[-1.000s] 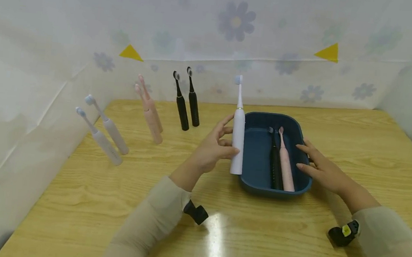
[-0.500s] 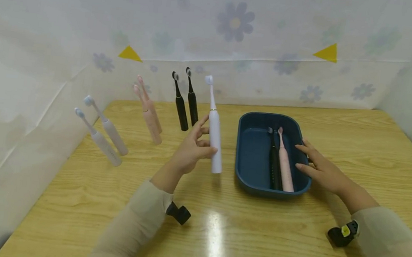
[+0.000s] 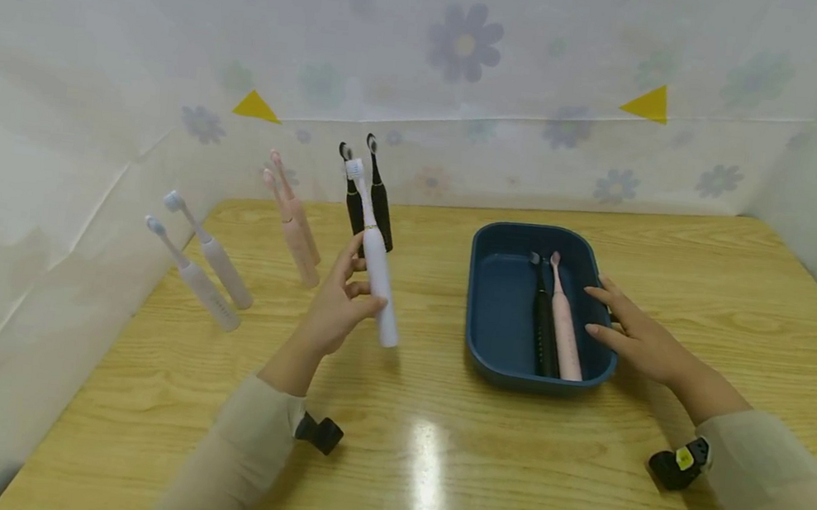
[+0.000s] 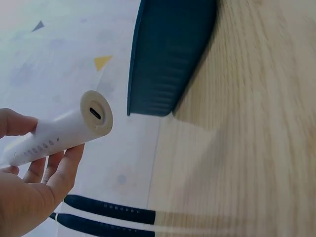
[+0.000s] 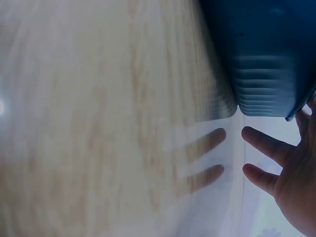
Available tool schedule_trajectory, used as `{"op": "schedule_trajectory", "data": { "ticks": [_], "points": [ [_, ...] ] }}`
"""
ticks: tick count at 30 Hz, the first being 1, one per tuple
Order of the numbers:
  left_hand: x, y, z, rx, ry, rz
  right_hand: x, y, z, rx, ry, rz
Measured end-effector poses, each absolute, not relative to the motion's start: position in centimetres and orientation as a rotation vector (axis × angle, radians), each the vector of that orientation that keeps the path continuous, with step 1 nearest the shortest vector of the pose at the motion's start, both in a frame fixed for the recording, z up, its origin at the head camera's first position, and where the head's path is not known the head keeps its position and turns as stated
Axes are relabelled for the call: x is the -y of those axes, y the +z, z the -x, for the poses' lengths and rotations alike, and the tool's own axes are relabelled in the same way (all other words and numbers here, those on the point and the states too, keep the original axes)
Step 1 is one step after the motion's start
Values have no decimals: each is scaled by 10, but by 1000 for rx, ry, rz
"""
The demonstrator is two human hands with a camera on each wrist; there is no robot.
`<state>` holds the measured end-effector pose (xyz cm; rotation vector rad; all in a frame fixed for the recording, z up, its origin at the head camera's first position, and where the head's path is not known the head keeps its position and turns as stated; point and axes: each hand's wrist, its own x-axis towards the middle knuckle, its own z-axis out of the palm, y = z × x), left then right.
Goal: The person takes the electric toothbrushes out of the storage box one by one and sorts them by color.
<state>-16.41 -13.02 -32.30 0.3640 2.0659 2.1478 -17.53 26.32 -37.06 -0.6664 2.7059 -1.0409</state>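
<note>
My left hand holds a white electric toothbrush by its handle, between thumb and fingers, above the table. Its brush head leans up and left, overlapping one black toothbrush behind it. The charging port on its base faces the left wrist camera. My right hand rests at the right rim of the dark blue bin, two fingertips over the edge. Other fingers stretch out beside the bin's outer wall. Inside the bin lie a black toothbrush and a pink toothbrush, side by side.
Left of the bin stand two black toothbrushes, two pink toothbrushes and two white toothbrushes, all upright on the wooden table. A flowered sheet hangs along the back and sides.
My left hand has carried the white toothbrush leftward, from the bin's left rim to in front of the standing black toothbrushes. The right hand and the bin stay put.
</note>
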Motion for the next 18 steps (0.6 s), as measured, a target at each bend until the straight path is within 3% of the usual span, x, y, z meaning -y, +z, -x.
{"op": "schedule_trajectory", "data": {
  "ticks": [18],
  "points": [
    [177, -340, 152, -2491, 1892, -147, -263, -371, 174, -2697, -1080, 671]
  ]
}}
